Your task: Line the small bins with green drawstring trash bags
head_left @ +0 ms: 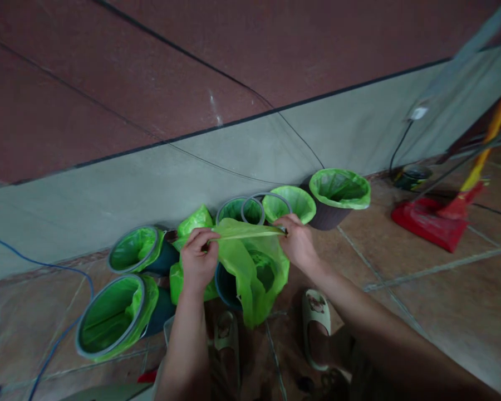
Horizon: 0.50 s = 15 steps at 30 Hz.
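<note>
A green plastic bag [242, 250] is stretched by its edge between my two hands. My left hand [199, 256] pinches the left end of that edge, fingers closed. The right end is gripped in my right hand [299, 240], also closed. Below, the bag hangs over a blue bin [225, 281] standing between my feet and the wall, its folds drooping over the front side. Just behind my right hand shows a thin grey ring [267, 194]; whether my fingers touch it I cannot tell.
Lined bins stand to the left [144, 303] and a dark bin [329, 214] stands right, by the wall. A red dustpan [432, 223] with a yellow-handled broom [484, 150] lies farther right. A blue cable [58, 264] crosses the tiles. My slippers [317, 309] are below.
</note>
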Tool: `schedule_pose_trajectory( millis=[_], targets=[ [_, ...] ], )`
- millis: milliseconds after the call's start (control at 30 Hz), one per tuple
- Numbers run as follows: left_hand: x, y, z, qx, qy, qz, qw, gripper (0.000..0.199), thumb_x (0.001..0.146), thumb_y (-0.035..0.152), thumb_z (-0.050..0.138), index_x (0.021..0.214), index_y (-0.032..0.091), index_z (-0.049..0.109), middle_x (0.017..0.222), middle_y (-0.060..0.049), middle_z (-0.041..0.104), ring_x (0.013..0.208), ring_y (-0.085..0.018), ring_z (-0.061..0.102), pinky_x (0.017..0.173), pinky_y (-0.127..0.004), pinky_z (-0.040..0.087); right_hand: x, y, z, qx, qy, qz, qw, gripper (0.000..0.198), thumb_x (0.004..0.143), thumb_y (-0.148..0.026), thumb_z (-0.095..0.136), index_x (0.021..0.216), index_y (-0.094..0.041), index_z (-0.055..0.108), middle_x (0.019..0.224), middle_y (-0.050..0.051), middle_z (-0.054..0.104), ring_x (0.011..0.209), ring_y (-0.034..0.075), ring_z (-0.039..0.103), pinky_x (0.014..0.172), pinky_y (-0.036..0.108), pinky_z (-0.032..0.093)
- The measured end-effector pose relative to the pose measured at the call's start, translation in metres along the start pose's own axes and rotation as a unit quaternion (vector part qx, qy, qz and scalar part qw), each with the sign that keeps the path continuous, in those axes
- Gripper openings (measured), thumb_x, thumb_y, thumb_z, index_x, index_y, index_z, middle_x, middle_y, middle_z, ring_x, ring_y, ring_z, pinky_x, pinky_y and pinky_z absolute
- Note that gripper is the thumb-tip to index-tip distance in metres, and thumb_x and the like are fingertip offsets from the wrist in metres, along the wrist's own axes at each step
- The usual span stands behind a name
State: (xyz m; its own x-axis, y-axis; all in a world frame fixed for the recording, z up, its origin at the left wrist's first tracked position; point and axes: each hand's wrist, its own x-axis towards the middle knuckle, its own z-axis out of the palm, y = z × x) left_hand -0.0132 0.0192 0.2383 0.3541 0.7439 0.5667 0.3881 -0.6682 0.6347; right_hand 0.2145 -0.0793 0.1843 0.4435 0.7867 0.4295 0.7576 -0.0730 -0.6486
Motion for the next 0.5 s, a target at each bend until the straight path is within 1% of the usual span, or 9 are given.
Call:
schedule_pose_trajectory(
  millis=[100, 200, 267, 333, 367, 433, 500],
  targets=[
    [0.004, -0.02, -0.012, 0.031, 0.103, -0.025, 0.994, 0.016, 0.077, 0.02, 0.055, 0.075, 0.019, 0.071, 0.083, -0.003, 0.066, 0.081, -0.015, 0.062, 0.073, -0.026, 0.05, 0.003, 0.012, -0.009, -0.033, 0.008, 0.024, 0.999, 0.035, 0.073, -0.006, 0.05, 0.097, -0.018, 0.072, 0.1, 0.007, 0.067, 0.082, 0.019, 0.063, 0.079, 0.031, 0.05],
    [0.008, -0.039, -0.031, 0.052, 0.206, -0.091, 0.973, 0.015, 0.073, 0.022, 0.055, 0.074, 0.018, 0.069, 0.078, -0.002, 0.066, 0.078, -0.016, 0.062, 0.078, -0.03, 0.052, 0.004, 0.026, -0.019, -0.078, 0.022, 0.053, 0.995, 0.029, 0.077, -0.01, 0.051, 0.093, -0.019, 0.073, 0.1, 0.008, 0.069, 0.081, 0.02, 0.063, 0.079, 0.032, 0.05],
    [0.009, -0.049, -0.042, 0.034, 0.262, -0.139, 0.954, 0.016, 0.07, 0.024, 0.056, 0.076, 0.016, 0.069, 0.074, -0.001, 0.065, 0.073, -0.016, 0.061, 0.075, -0.031, 0.052, 0.005, 0.036, -0.026, -0.11, 0.035, 0.079, 0.99, 0.026, 0.08, -0.013, 0.049, 0.089, -0.02, 0.073, 0.098, 0.008, 0.071, 0.082, 0.021, 0.064, 0.079, 0.033, 0.049],
    [0.009, -0.054, -0.051, 0.003, 0.3, -0.167, 0.939, 0.019, 0.067, 0.026, 0.057, 0.077, 0.015, 0.069, 0.071, -0.001, 0.065, 0.067, -0.015, 0.059, 0.07, -0.029, 0.051, 0.006, 0.044, -0.029, -0.109, 0.042, 0.108, 0.987, 0.024, 0.08, -0.015, 0.049, 0.087, -0.02, 0.072, 0.095, 0.009, 0.072, 0.08, 0.022, 0.064, 0.078, 0.034, 0.049],
    [0.008, -0.056, -0.053, -0.008, 0.309, -0.175, 0.935, 0.02, 0.066, 0.027, 0.058, 0.077, 0.015, 0.07, 0.071, 0.0, 0.065, 0.065, -0.014, 0.057, 0.067, -0.029, 0.05, 0.006, 0.048, -0.029, -0.085, 0.041, 0.122, 0.988, 0.023, 0.08, -0.018, 0.05, 0.087, -0.02, 0.072, 0.094, 0.009, 0.072, 0.078, 0.021, 0.064, 0.077, 0.034, 0.05],
    [0.006, -0.057, -0.055, -0.018, 0.31, -0.186, 0.932, 0.021, 0.065, 0.028, 0.059, 0.078, 0.015, 0.07, 0.069, 0.0, 0.064, 0.061, -0.013, 0.055, 0.063, -0.027, 0.048, 0.008, 0.052, -0.022, 0.008, 0.03, 0.154, 0.988, 0.022, 0.082, -0.026, 0.052, 0.092, -0.019, 0.071, 0.089, 0.007, 0.072, 0.074, 0.02, 0.064, 0.073, 0.033, 0.051],
    [0.005, -0.056, -0.054, -0.016, 0.296, -0.192, 0.936, 0.022, 0.065, 0.03, 0.059, 0.078, 0.015, 0.07, 0.069, 0.0, 0.065, 0.06, -0.013, 0.055, 0.061, -0.027, 0.048, 0.007, 0.052, -0.007, 0.116, 0.011, 0.209, 0.971, 0.025, 0.083, -0.036, 0.055, 0.096, -0.019, 0.069, 0.086, 0.005, 0.072, 0.072, 0.018, 0.065, 0.067, 0.03, 0.052]
  ],
)
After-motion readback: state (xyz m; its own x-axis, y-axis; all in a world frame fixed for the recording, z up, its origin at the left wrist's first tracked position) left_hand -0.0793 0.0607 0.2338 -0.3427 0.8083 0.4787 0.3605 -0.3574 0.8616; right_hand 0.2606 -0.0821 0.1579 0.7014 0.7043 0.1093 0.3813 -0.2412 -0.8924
